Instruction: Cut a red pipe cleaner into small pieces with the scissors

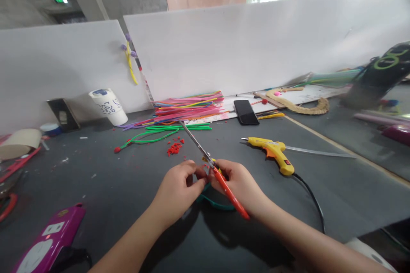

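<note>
In my right hand (238, 179) is a pair of scissors (229, 192) with red handles, its blades pointing forward and left. My left hand (179, 185) is closed in a pinch, its fingertips meeting those of my right hand. What it pinches is hidden. A teal strip (216, 204) curves out beneath the joined fingers, and a small yellow piece (205, 159) shows just beyond them. Red clippings (174, 148) lie ahead of my left hand. Behind these are green pipe cleaners (160, 137), one with a red ball at its end.
A yellow glue gun (272, 150) with a black cord lies to the right. Bundled coloured pipe cleaners (188, 108), a phone (246, 112) and a paper cup (109, 107) stand or lie along the white partition (240, 51). A purple device (49, 239) is at the lower left.
</note>
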A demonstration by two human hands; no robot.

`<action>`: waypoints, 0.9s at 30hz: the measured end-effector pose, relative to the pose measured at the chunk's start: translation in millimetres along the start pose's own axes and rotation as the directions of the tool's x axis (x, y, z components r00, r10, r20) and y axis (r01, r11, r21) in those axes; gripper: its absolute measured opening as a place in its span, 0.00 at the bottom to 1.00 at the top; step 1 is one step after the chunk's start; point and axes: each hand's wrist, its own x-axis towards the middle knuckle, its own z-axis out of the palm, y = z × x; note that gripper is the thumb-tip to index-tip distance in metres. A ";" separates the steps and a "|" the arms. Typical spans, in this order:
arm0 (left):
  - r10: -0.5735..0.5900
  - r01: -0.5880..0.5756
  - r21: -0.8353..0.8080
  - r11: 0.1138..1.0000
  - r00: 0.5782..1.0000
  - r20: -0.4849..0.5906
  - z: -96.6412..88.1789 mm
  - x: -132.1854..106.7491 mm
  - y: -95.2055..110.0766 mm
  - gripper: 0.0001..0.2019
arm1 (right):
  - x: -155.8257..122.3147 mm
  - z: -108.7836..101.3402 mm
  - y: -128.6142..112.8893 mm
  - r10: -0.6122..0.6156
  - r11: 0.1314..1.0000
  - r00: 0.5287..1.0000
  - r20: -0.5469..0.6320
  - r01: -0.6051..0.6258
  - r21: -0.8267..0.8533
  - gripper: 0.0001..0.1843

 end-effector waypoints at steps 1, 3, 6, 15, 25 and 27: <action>-0.009 0.009 0.002 1.000 1.000 0.002 0.5 0.0 0.0 0.05 | 0.0 0.4 -0.2 -0.002 1.000 1.000 0.000 0.002 -0.003 0.01; -0.011 0.011 -0.003 1.000 1.000 0.008 1.2 -0.3 0.9 0.05 | 0.0 1.0 0.0 -0.008 1.000 1.000 0.002 0.008 -0.003 0.00; -0.012 0.012 -0.016 1.000 1.000 0.005 1.1 -0.7 3.5 0.06 | 0.0 0.9 0.2 -0.021 1.000 1.000 -0.001 0.021 0.009 0.02; -0.280 0.254 -0.507 0.824 0.960 0.026 -6.2 1.2 7.2 0.05 | -2.1 -6.2 -12.3 0.172 0.952 0.985 0.027 -0.174 0.253 0.03; -0.164 0.166 -0.302 0.939 0.986 0.034 -1.2 -0.3 1.6 0.04 | -3.0 -3.4 -7.6 0.099 0.968 0.995 0.029 -0.103 0.230 0.02; -0.136 0.143 -0.263 0.954 0.990 0.043 -2.5 -0.9 0.7 0.04 | -3.0 -3.0 -7.3 0.091 0.974 0.995 0.032 -0.095 0.207 0.02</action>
